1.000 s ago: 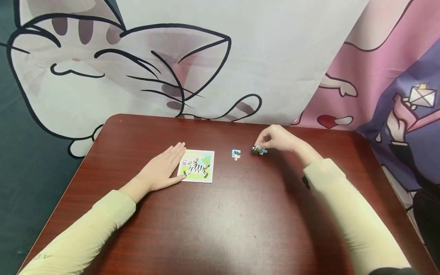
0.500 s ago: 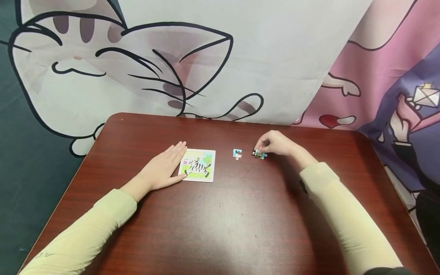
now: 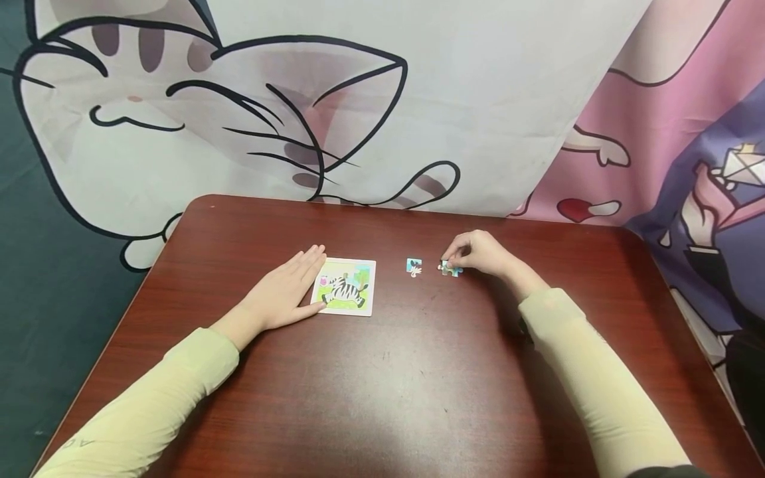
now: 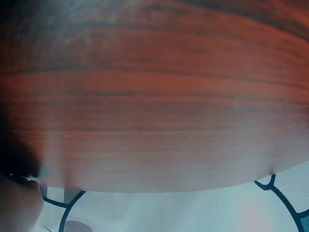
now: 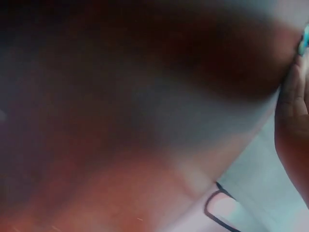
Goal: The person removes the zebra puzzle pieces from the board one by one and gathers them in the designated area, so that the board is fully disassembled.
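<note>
My left hand [image 3: 277,292] lies flat, fingers straight, over the left edge of a small white-framed zebra puzzle board [image 3: 343,312]. To the right of the board lies a loose jigsaw puzzle piece [image 3: 414,267], blue with part of a zebra head. Farther right, my right hand [image 3: 478,252] pinches a jigsaw puzzle piece [image 3: 451,270] in blue and green between thumb and fingertips, close to the tabletop. Whether it is one piece or several together is too small to tell. At the edge of the right wrist view, fingers [image 5: 292,94] show beside a bit of blue-green.
A dark red-brown wooden table [image 3: 382,398] carries everything. Behind its far edge hangs a white cloth [image 3: 502,99] with a cartoon cat, pink and purple toward the right.
My right hand has come slightly lower and nearer, and the pinched piece has turned flatter toward the tabletop. The left hand stays on the puzzle board.
</note>
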Demonstrator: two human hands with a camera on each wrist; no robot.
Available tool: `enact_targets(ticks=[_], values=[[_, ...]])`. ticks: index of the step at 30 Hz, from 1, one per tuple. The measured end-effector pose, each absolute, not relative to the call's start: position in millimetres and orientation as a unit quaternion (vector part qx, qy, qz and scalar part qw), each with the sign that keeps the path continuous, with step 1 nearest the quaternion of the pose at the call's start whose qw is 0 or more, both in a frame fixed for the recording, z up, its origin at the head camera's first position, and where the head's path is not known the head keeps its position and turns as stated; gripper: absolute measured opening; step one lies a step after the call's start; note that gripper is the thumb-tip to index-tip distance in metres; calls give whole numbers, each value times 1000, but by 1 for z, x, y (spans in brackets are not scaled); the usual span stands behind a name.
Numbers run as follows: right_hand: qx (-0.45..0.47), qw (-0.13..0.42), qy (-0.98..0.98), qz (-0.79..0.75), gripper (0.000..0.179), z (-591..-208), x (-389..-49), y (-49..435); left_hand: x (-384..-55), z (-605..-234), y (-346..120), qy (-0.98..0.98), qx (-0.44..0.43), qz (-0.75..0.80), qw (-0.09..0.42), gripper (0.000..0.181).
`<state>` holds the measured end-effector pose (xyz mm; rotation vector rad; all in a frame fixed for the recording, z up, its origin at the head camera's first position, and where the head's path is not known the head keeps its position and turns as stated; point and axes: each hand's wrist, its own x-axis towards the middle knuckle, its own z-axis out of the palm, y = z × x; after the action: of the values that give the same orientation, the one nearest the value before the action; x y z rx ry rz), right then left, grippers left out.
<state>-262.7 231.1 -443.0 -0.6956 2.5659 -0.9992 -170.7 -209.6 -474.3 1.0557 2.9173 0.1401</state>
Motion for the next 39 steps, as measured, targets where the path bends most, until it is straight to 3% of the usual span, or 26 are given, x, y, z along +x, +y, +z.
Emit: enact_targets(ticks=[28, 39], values=[[-180, 175, 868, -429, 14, -447, -260, 236, -168, -472, -211, 940, 335, 53, 27, 94], [-210, 138, 863, -439, 15, -427, -253, 206, -168, -470, -210, 940, 338, 50, 21, 95]])
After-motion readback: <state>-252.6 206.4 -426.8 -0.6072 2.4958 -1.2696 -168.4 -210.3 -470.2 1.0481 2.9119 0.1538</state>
